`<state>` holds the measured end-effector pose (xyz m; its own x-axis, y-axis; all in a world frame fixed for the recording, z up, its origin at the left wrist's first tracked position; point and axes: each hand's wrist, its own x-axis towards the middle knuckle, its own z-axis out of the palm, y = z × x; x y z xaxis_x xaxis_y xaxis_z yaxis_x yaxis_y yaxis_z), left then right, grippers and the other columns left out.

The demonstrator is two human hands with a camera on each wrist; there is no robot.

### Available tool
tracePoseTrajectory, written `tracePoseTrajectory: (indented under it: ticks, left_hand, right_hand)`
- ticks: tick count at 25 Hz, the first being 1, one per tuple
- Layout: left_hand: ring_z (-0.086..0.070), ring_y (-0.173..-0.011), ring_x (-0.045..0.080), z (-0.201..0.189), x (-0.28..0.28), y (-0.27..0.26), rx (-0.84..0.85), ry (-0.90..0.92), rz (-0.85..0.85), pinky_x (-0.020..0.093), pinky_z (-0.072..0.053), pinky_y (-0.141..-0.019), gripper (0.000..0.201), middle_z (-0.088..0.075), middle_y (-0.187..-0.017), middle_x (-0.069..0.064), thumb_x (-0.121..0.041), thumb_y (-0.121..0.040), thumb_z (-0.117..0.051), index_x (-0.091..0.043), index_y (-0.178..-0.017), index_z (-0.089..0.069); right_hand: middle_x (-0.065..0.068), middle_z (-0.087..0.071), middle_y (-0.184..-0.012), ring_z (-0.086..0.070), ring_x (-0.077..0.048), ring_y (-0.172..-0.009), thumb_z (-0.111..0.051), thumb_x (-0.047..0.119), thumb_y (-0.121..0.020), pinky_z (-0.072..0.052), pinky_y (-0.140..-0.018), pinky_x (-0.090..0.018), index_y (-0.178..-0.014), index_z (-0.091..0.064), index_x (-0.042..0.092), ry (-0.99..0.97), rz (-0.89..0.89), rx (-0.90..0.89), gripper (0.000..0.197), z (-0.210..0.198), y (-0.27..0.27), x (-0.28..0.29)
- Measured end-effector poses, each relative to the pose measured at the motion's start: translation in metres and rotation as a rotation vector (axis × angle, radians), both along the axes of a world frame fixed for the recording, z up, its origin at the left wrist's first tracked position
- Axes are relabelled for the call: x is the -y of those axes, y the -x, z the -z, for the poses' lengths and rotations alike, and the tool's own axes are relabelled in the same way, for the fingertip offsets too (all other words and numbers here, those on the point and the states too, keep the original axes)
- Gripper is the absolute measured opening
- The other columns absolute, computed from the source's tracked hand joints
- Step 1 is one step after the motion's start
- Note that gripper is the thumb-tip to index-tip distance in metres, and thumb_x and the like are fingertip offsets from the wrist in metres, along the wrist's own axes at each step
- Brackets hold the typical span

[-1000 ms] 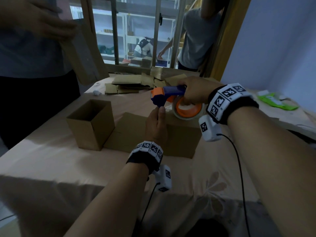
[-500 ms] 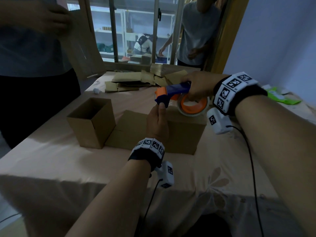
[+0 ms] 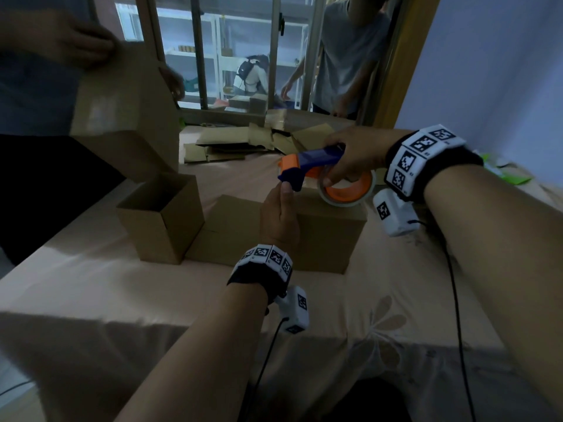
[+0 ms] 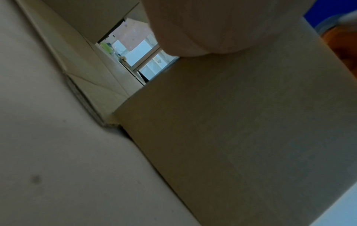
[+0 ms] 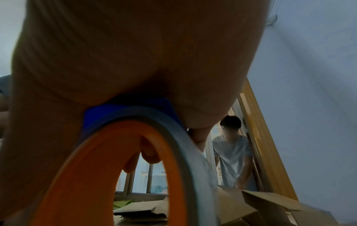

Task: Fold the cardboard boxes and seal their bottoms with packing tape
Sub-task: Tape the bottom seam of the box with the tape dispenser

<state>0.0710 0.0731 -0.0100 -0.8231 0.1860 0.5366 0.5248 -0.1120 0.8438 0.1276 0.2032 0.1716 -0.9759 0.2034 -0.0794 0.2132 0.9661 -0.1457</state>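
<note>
A closed cardboard box (image 3: 329, 236) stands on the cloth-covered table (image 3: 91, 287). My right hand (image 3: 350, 159) grips a blue and orange tape dispenser (image 3: 307, 161) just above the box's top, its tape roll (image 3: 347, 193) over the far edge. In the right wrist view the fingers (image 5: 148, 151) curl through the orange core (image 5: 77, 175). My left hand (image 3: 280, 214) sits at the box's near left corner, thumb raised against the dispenser's blue nose; its fingers are hidden. The left wrist view shows only the palm (image 4: 193, 23) over the box (image 4: 231, 122).
An open-topped box (image 3: 164, 220) stands left of a flat cardboard sheet (image 3: 231, 214). A person at the left holds a large cardboard piece (image 3: 122, 95) above it. Flattened boxes (image 3: 237, 141) pile at the back. Another person (image 3: 347, 56) stands in the doorway. A green bag (image 3: 515, 178) lies far right.
My hands and the dispenser have barely shifted over the box. The person at the left has brought the large cardboard piece down and toward the open-topped box.
</note>
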Motion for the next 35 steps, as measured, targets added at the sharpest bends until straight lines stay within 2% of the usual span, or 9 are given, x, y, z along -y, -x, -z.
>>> tracePoseTrajectory:
  ticks: [5, 7, 8, 10, 12, 16, 20, 27, 35]
  left_hand:
    - [-0.049, -0.066, 0.0, 0.001, 0.0, 0.003, 0.005, -0.005, 0.021, 0.024, -0.034, -0.06, 0.055, -0.052, -0.071, -0.011, -0.059, -0.096, -0.017, -0.021, -0.083, -0.053]
    - [-0.062, -0.094, 0.011, 0.002, 0.0, 0.004, 0.026, 0.028, 0.022, 0.029, -0.046, -0.08, 0.07, -0.068, -0.101, 0.003, -0.061, -0.096, -0.015, -0.014, -0.111, -0.065]
    - [-0.06, -0.111, 0.018, 0.002, 0.001, 0.004, 0.042, 0.049, 0.022, 0.027, -0.044, -0.092, 0.071, -0.067, -0.12, 0.009, -0.059, -0.097, -0.016, -0.012, -0.127, -0.062]
    - [-0.052, -0.127, 0.019, 0.002, 0.003, 0.002, 0.064, 0.073, 0.023, 0.02, -0.034, -0.099, 0.069, -0.058, -0.137, 0.01, -0.053, -0.097, -0.018, -0.011, -0.139, -0.054]
    - [-0.051, -0.127, 0.017, 0.0, 0.004, 0.0, 0.05, 0.076, 0.02, 0.018, -0.033, -0.099, 0.077, -0.058, -0.138, 0.008, -0.06, -0.093, -0.016, -0.012, -0.141, -0.053]
    - [-0.052, -0.127, 0.021, -0.002, 0.004, 0.0, 0.054, 0.056, 0.023, 0.028, -0.039, -0.105, 0.086, -0.058, -0.137, 0.011, -0.065, -0.087, -0.014, -0.009, -0.14, -0.053]
    - [-0.048, -0.132, 0.02, -0.004, 0.006, -0.001, 0.064, 0.082, 0.053, 0.022, -0.032, -0.104, 0.084, -0.054, -0.143, 0.01, -0.063, -0.089, -0.014, -0.009, -0.142, -0.05]
    - [-0.048, -0.13, 0.018, 0.0, 0.001, 0.002, 0.066, 0.082, 0.029, 0.019, -0.029, -0.102, 0.084, -0.054, -0.142, 0.008, -0.063, -0.089, -0.013, -0.011, -0.141, -0.051]
    - [-0.05, -0.127, 0.018, -0.004, 0.004, -0.002, 0.103, 0.073, 0.02, 0.024, -0.036, -0.105, 0.066, -0.057, -0.139, 0.008, -0.048, -0.096, -0.02, -0.012, -0.14, -0.054]
  right_hand:
    - [0.002, -0.06, -0.103, -0.058, -0.016, -0.087, -0.063, 0.078, -0.066, -0.042, -0.073, -0.03, -0.112, -0.058, 0.029, -0.008, -0.002, -0.038, 0.067, 0.0, 0.001, -0.002]
    - [0.0, -0.061, -0.104, -0.059, -0.019, -0.09, -0.06, 0.075, -0.074, -0.045, -0.076, -0.034, -0.115, -0.06, 0.027, -0.036, 0.02, -0.087, 0.063, 0.0, -0.003, -0.006]
    - [-0.003, -0.062, -0.103, -0.059, -0.021, -0.089, -0.058, 0.072, -0.078, -0.046, -0.077, -0.035, -0.113, -0.062, 0.025, -0.022, 0.03, -0.113, 0.058, 0.001, -0.005, -0.008]
    - [-0.006, -0.064, -0.1, -0.06, -0.021, -0.085, -0.057, 0.07, -0.08, -0.047, -0.073, -0.034, -0.106, -0.063, 0.025, 0.023, 0.022, -0.145, 0.052, 0.0, -0.008, -0.012]
    - [-0.005, -0.063, -0.099, -0.06, -0.019, -0.085, -0.058, 0.067, -0.082, -0.045, -0.07, -0.031, -0.107, -0.063, 0.024, 0.064, 0.012, -0.156, 0.05, 0.0, -0.009, -0.013]
    - [-0.006, -0.063, -0.104, -0.06, -0.021, -0.093, -0.057, 0.063, -0.085, -0.048, -0.082, -0.037, -0.115, -0.062, 0.022, 0.038, -0.014, -0.18, 0.051, -0.001, -0.011, -0.015]
    - [-0.006, -0.064, -0.106, -0.059, -0.022, -0.095, -0.056, 0.064, -0.081, -0.047, -0.088, -0.041, -0.116, -0.063, 0.021, 0.022, -0.048, -0.208, 0.057, 0.001, -0.012, -0.018]
    - [-0.003, -0.063, -0.083, -0.062, -0.022, -0.078, -0.059, 0.072, -0.078, -0.049, -0.072, -0.037, -0.099, -0.064, 0.02, -0.032, 0.042, -0.205, 0.057, -0.013, -0.042, -0.055]
    - [0.006, -0.059, -0.077, -0.057, -0.012, -0.07, -0.064, 0.074, -0.058, -0.04, -0.063, -0.029, -0.088, -0.059, 0.033, 0.285, 0.042, -0.438, 0.051, 0.029, -0.057, -0.084]
